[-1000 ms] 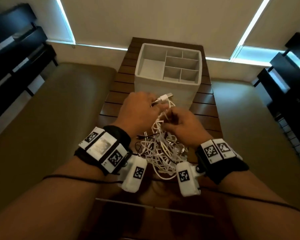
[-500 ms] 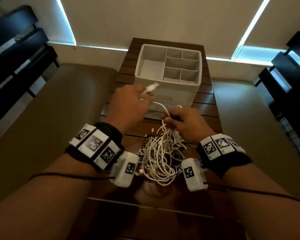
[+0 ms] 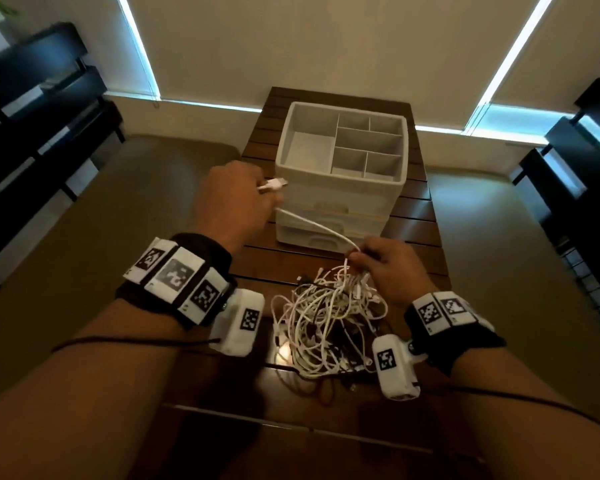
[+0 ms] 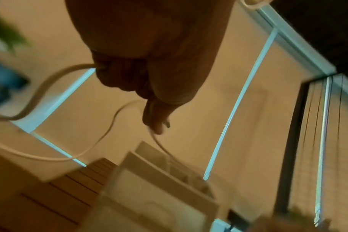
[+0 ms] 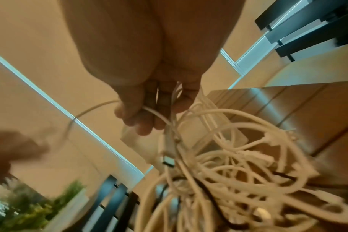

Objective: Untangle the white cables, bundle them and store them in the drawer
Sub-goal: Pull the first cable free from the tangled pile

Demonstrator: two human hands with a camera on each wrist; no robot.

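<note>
Head view: I see my left hand [image 3: 232, 202] at centre frame gripping one white cable [image 3: 312, 223] near its plug, pulled toward the right hand [image 3: 385, 268], which pinches the tangle of white cables [image 3: 323, 320] lying lower centre on the wooden table [image 3: 420, 216], before the drawer organizer [image 3: 340, 188].
</note>
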